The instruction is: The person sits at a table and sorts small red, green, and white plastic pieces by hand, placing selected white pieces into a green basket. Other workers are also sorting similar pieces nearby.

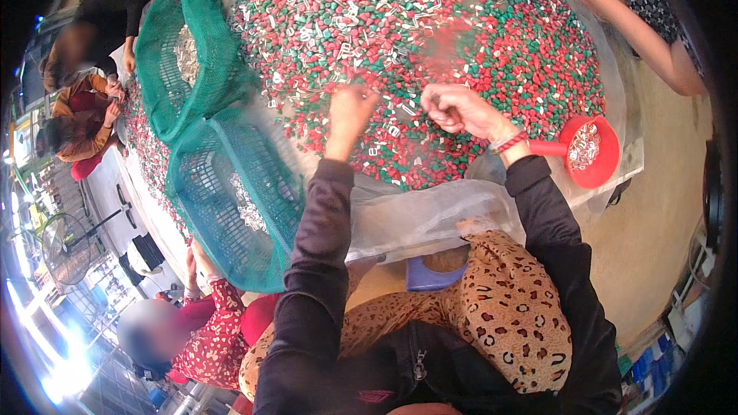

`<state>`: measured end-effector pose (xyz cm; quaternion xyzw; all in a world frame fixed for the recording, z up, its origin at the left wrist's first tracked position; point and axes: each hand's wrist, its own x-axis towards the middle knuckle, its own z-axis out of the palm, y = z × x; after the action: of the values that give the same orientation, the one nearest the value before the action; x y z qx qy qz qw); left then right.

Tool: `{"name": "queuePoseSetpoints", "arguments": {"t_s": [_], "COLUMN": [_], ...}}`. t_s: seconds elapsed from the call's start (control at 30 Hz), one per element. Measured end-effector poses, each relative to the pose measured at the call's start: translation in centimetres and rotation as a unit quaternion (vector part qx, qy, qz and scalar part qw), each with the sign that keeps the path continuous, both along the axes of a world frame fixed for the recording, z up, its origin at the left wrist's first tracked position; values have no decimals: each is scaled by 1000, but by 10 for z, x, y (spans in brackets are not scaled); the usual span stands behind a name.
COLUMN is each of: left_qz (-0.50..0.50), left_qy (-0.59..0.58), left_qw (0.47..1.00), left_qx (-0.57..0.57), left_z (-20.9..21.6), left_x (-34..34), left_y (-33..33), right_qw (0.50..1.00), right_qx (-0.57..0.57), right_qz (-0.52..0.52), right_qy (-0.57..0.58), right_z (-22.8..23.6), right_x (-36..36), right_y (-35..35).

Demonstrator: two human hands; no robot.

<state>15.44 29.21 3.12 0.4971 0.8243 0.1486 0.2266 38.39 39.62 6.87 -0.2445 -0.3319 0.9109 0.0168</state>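
- The person's left hand (352, 117) is curled, fingertips drawn together; whether it pinches something cannot be told.
- The right hand (465, 114), apart from it, has bent fingers; its grip cannot be told either.
- Small red, green and white pieces (338, 19) lie spread beneath and beyond both hands.
- A red scoop (610, 155) holding clear pieces sits right of the right hand.

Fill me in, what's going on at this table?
The person's left hand and right hand are over a spread of small red, green and pale pieces, fingers curled; whether either grips a piece is too small to tell. A red scoop holding clear or pale bits lies right of the right hand. Two green mesh-lined baskets at left also hold pale bits. Other people are nearby.
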Motion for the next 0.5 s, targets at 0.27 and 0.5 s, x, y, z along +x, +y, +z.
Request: {"name": "queuePoseSetpoints", "arguments": {"t_s": [0.27,0.5], "left_qz": [108,122], "left_qy": [-861,-860], "left_qw": [430,429], "left_qx": [248,248], "left_z": [81,84], "left_x": [-16,-16], "left_y": [-56,-51], "right_qw": [847,575], "right_qx": [496,759], "right_qz": [136,195], "right_qy": [-138,-233], "right_z": [-39,-74], "right_x": [-48,-54], "right_y": [-31,-50]}}
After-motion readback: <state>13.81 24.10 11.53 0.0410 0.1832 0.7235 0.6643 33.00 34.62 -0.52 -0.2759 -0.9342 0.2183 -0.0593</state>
